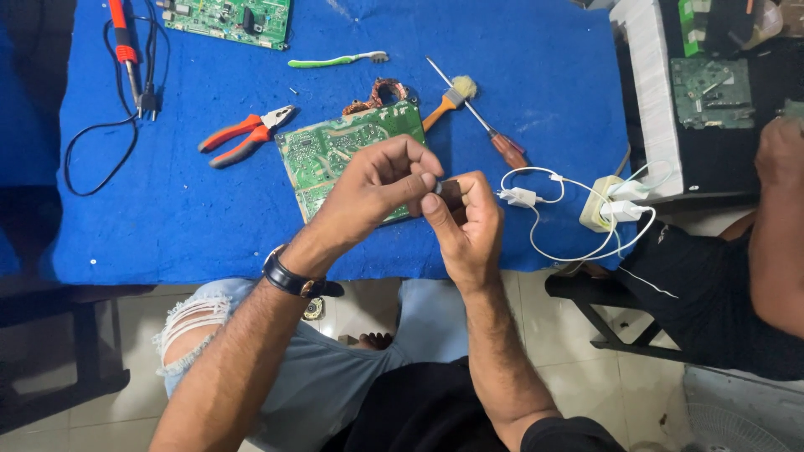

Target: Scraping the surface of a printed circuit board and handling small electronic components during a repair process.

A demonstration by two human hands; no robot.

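My left hand (377,188) and my right hand (465,226) meet above the near edge of a green circuit board (335,151) that lies on the blue cloth (167,209). Both pinch one small dark and silvery part (441,189) between thumb and fingertips. The part is mostly hidden by my fingers, so its kind is unclear. A dark wristwatch (289,278) sits on my left wrist.
Orange-handled pliers (243,136), a green toothbrush (335,59), a small brush (448,98), a screwdriver (490,130) and a soldering iron (126,50) lie on the cloth. White chargers and cable (569,205) sit at right, beside another person's arm (775,226). A second board (230,18) lies far back.
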